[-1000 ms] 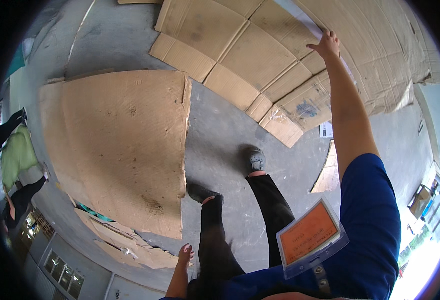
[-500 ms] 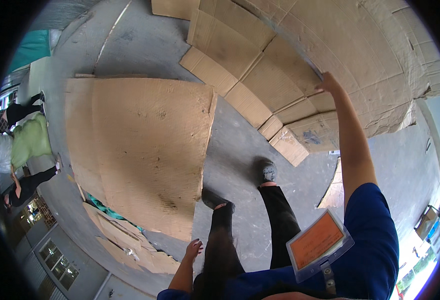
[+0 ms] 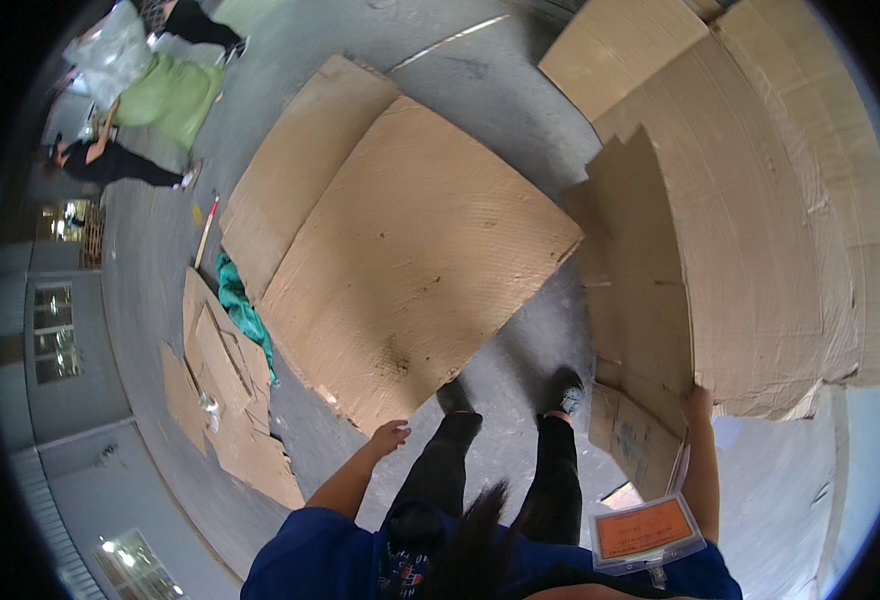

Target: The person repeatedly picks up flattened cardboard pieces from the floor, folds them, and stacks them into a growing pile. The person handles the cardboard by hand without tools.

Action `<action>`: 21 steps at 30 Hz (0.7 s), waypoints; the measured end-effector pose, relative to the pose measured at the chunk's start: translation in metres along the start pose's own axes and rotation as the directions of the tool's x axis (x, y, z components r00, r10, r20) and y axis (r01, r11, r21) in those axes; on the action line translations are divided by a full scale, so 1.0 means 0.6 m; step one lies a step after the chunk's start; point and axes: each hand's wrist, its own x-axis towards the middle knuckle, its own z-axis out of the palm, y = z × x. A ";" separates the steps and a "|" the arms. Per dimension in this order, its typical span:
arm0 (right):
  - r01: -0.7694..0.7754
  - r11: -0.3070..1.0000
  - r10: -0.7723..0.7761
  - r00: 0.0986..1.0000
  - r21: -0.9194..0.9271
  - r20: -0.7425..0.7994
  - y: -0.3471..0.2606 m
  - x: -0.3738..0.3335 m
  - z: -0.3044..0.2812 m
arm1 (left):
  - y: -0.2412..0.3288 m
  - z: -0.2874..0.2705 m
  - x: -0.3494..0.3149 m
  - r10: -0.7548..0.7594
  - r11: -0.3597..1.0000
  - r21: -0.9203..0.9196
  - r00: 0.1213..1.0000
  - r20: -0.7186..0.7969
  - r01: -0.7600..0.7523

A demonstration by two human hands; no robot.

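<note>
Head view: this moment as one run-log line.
right hand: gripping cardboard sheet by edge | left hand: empty, near large brown panel | teal cloth: beside panel

Centre board (image 3: 410, 250): corrugated cardboard, matt, faintly ribbed, scuffed near one corner. Right board (image 3: 640, 270): cardboard, matt, creased. Floor (image 3: 525, 350): concrete-like, matt, scuffed. Badge (image 3: 647, 530): glossy clear plastic over paper. Shirt (image 3: 310, 560): cloth, matt. Trousers (image 3: 547, 480): matt cloth. Sack (image 3: 172, 100): crumpled; plastic or cloth, cannot tell. Bag (image 3: 115, 55): translucent plastic, sheen.
</note>
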 end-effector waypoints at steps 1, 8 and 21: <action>0.038 0.998 -0.038 0.999 0.041 -0.015 0.002 -0.039 -0.026 | -0.004 -0.008 0.001 -0.001 1.000 0.028 1.000 -0.013 0.001; 0.008 0.984 0.007 0.997 0.176 -0.083 -0.041 -0.293 -0.263 | -0.014 -0.062 0.018 0.387 0.898 0.245 0.921 -0.051 -0.365; 0.123 0.973 -0.091 0.982 0.195 -0.164 -0.225 -0.460 -0.655 | -0.182 -0.215 -0.112 0.341 0.865 -0.264 0.886 -0.314 -0.426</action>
